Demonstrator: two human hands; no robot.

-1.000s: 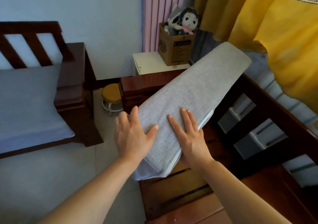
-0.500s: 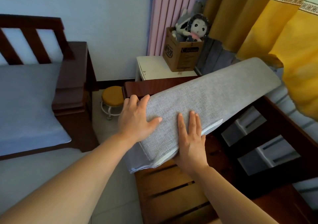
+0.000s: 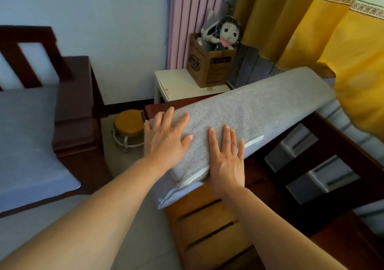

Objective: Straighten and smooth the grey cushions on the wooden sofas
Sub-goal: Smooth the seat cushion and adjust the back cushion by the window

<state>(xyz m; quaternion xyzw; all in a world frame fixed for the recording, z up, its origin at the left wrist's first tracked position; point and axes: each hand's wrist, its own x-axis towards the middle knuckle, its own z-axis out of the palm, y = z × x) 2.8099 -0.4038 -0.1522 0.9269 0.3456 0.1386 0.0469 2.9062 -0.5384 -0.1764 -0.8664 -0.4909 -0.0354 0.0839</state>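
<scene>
Cushion: we see a long grey woven-fabric cushion (image 3: 249, 112) tilted over the slatted seat of the dark wooden sofa (image 3: 207, 224), its near end low, its far end raised toward the yellow curtain (image 3: 353, 62)
Left hand: our left hand (image 3: 166, 143) lies on the cushion's near left edge, fingers spread and nearly straight, thumb on the top face; it presses, gripping nothing
Right hand: our right hand (image 3: 226, 161) lies flat on the near end, fingers straight and together, palm at the white piped edge
Other sofa: a second dark wooden sofa (image 3: 72, 107) at left carries a flat grey seat cushion (image 3: 27, 136)
Behind: a cardboard box (image 3: 209, 68) holding a dark-haired rag doll (image 3: 228, 35) stands on a small white table (image 3: 178, 85); a round yellow-topped stool (image 3: 128, 122) stands on the floor between the sofas
</scene>
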